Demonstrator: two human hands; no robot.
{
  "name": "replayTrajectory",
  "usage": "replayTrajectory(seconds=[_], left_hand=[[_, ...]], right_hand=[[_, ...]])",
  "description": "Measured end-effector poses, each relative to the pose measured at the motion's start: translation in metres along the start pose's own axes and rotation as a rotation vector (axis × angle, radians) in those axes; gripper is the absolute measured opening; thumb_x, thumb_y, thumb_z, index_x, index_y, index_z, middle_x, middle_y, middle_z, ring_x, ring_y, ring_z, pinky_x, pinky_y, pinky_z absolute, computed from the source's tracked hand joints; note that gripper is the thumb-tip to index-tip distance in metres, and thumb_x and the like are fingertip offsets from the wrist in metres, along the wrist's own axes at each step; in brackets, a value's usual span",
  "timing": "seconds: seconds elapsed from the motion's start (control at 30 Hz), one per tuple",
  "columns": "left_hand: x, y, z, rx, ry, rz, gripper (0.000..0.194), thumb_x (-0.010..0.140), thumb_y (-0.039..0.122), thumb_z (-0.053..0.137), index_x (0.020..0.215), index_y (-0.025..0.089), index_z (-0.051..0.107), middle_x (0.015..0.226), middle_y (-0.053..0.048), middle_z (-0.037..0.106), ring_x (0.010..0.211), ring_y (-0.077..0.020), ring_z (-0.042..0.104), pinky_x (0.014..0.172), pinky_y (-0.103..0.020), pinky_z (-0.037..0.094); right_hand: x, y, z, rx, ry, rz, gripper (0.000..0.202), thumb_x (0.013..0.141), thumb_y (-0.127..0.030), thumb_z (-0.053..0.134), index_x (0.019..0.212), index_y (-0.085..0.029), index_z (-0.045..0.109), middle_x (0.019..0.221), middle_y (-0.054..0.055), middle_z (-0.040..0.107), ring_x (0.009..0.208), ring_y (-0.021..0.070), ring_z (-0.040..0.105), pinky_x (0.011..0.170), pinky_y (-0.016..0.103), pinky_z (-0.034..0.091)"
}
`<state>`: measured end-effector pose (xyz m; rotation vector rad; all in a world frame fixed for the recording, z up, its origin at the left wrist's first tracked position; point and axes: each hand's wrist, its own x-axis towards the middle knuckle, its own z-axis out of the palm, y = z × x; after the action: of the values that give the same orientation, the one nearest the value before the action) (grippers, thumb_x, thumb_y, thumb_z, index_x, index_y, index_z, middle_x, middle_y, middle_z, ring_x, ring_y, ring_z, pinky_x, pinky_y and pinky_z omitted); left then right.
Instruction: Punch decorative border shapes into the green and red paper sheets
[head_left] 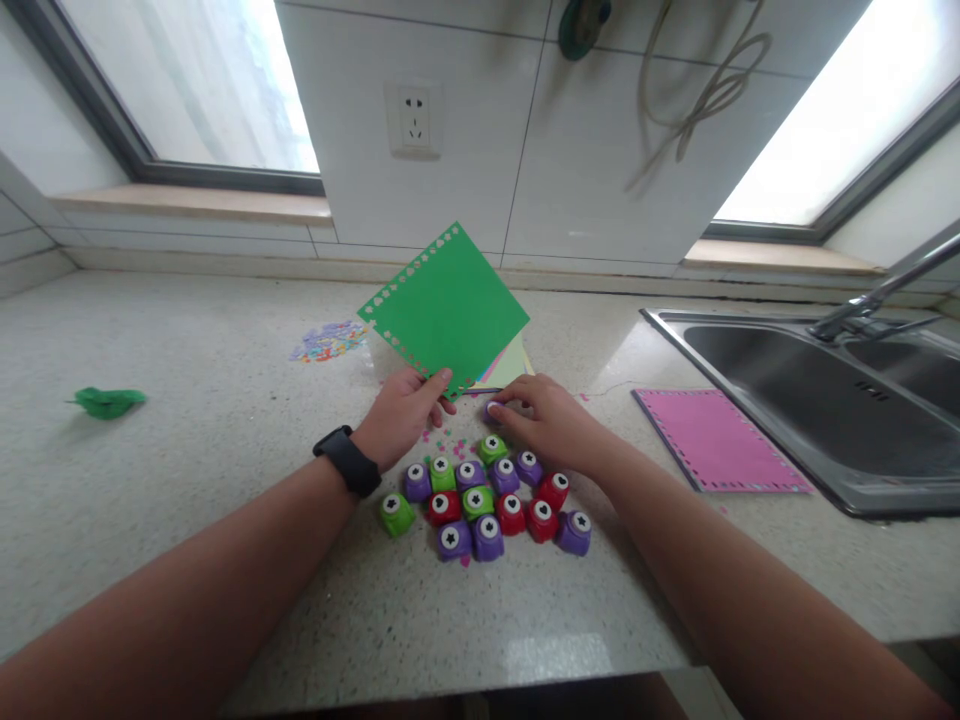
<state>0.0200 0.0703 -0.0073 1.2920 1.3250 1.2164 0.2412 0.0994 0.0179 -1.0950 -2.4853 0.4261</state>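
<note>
Two hands of ours are at work over the bench [187,480]. With the left hand [399,415] we pinch a green sheet [450,310] near its lowest corner, thumb on top and the fingers closed beneath, and the sheet spreads up and away from them. Small cut-out shapes line its upper-left and lower-left edges. With the right hand [555,420] we have the fingers curled in around a purple punch [491,412], thumb against it, just right of the sheet's lowest corner; we cannot tell whether it rests on the bench.

Just nearer to us than both sets of fingers lies a cluster of green, red and purple punches [478,502], with paper bits [459,447] scattered between. Pale sheets [514,363] show from behind the green one, beyond the right fingers. Left of the left fingers and farther off, we see a heap of coloured confetti [330,341]. Well right of the right fingers lies a pink sheet [724,440], beside the sink [885,503].
</note>
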Motion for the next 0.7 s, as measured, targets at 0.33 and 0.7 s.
replayTrajectory(seconds=[0.33, 0.7], left_hand=[[0.0, -0.002, 0.0, -0.027, 0.007, -0.003, 0.041, 0.089, 0.052, 0.062, 0.071, 0.015, 0.066, 0.057, -0.003, 0.065, 0.042, -0.0104, 0.049, 0.042, -0.025, 0.036], [-0.001, 0.0, 0.0, -0.039, 0.007, -0.014, 0.04, 0.086, 0.052, 0.064, 0.071, 0.014, 0.066, 0.058, -0.004, 0.066, 0.043, -0.0105, 0.049, 0.043, -0.025, 0.036]], right_hand=[[0.0, 0.004, -0.001, 0.052, 0.125, 0.063, 0.014, 0.093, -0.028, 0.063, 0.094, -0.019, 0.074, 0.093, 0.008, 0.073, 0.085, 0.0222, 0.062, 0.08, 0.038, 0.046], [-0.009, -0.004, -0.025, 0.308, 0.069, -0.182, 0.013, 0.092, -0.027, 0.063, 0.093, -0.02, 0.073, 0.083, 0.004, 0.07, 0.078, 0.0171, 0.061, 0.071, 0.031, 0.045]])
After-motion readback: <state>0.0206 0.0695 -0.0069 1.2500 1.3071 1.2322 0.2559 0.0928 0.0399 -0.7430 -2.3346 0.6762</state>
